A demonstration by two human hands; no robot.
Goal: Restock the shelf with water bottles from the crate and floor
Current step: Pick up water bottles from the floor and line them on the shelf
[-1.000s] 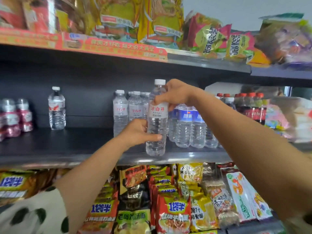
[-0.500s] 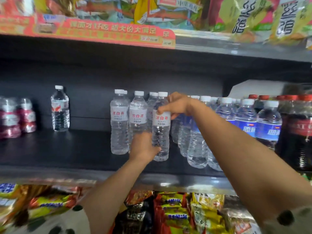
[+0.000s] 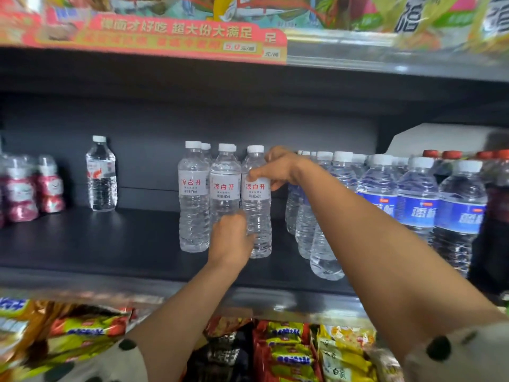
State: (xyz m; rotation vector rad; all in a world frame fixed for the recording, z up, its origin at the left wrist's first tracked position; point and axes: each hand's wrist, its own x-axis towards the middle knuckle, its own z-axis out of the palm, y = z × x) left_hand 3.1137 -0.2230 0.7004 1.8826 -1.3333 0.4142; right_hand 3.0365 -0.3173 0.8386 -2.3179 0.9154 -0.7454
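Note:
A clear water bottle (image 3: 256, 205) with a white label and red characters stands on the dark middle shelf (image 3: 110, 244), rightmost in a front row of three like bottles (image 3: 194, 197). My right hand (image 3: 278, 168) grips its shoulder just below the white cap. My left hand (image 3: 231, 237) holds its lower body from the left, in front of the middle bottle (image 3: 225, 183). More such bottles stand behind the row. The crate and floor are out of view.
Blue-labelled water bottles (image 3: 416, 205) fill the shelf to the right, with red-capped dark drinks (image 3: 498, 188) beyond. A lone clear bottle (image 3: 101, 175) and small pink bottles (image 3: 22, 188) stand at the left. Snack packets (image 3: 289, 351) fill the shelf below.
The bottle moved from the shelf's front edge back into the row beside the matching bottles and now stands on the shelf. Both hands stayed on it. The camera came closer.

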